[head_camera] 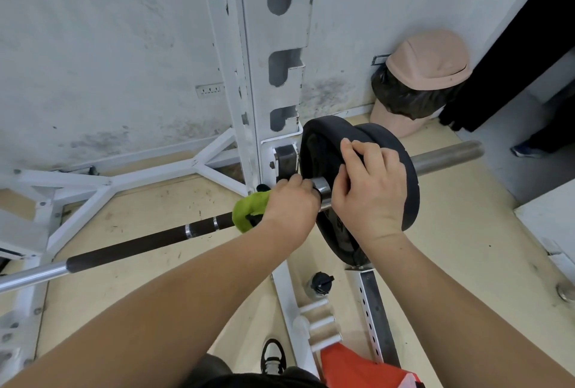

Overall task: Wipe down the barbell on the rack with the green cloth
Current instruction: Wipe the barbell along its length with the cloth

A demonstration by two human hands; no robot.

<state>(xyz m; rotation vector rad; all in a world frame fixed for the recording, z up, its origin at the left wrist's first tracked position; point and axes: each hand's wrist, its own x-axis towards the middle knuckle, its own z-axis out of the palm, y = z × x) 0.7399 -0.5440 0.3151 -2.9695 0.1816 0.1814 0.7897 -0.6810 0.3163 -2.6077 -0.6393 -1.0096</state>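
At frame centre the soft green cloth (249,211) is pinched around the stiff, heavy barbell (149,243) by the left hand (291,204); the right hand (370,188) is curled over the plate (401,163).

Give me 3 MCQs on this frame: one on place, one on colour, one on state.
1. Where is the green cloth?
A. On the floor
B. On the barbell shaft, under the left hand
C. Draped over the bin

2. What colour is the bin lid?
A. Pink
B. Blue
C. Yellow

3. What is the right hand doing?
A. Hanging free
B. Holding a bottle
C. Gripping the black weight plate's edge

Answers:
1. B: the left hand presses the cloth onto the barbell beside the rack upright.
2. A: the lid is pink over a black bag.
3. C: its fingers curl over the weight plate.
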